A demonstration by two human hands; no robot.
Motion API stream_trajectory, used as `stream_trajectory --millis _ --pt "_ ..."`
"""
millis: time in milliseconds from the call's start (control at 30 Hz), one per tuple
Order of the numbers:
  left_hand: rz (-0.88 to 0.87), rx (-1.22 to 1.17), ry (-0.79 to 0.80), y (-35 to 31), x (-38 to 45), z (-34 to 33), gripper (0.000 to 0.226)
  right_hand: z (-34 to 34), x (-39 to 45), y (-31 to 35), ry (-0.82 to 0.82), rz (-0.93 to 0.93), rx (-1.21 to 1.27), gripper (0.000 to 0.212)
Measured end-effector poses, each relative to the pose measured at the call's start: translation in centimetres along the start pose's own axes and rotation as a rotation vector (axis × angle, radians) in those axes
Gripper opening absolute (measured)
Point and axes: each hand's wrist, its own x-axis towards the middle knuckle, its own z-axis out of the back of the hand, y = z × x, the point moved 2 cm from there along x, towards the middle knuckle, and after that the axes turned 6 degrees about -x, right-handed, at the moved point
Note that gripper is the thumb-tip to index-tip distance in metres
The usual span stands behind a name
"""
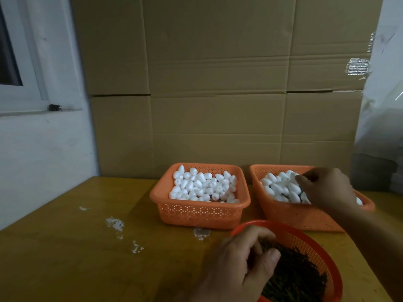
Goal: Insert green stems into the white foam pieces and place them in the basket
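Round red-orange mesh basket [309, 243] of dark green stems [294, 280]: lower rim cut off by bottom frame edge. Left hand [237, 264] covers the near stems; any stem pinched, indeterminate. Right hand [327, 186] hides part of right orange rectangular basket [294, 214]; fingertip contents unresolved.

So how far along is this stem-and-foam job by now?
Looks midway: the right basket holds foam pieces, with dark bits between that may be stems. The right hand reaches in; the left hand picks at green stems. The left basket remains full.
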Motion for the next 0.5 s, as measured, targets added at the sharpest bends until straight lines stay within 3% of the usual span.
stream_trajectory --millis 133,233,367,500 --pt "0.027 0.009 -0.056 0.0 -0.1 0.5 0.028 1.3 -4.5 1.5 -0.039 0.118 0.201 0.02" --pt "0.075 -0.033 -0.075 -0.2 0.2 1.1 0.02 1.6 -7.8 2.0 0.07 0.165 0.287 0.02" --pt "0.078 -0.028 -0.139 -0.2 2.5 3.2 0.006 0.7 -10.3 2.1 0.225 0.256 0.22 0.02" --pt "0.173 0.181 -0.198 2.0 7.4 7.4 0.014 0.4 -11.0 2.4 0.25 0.312 0.177 0.019"
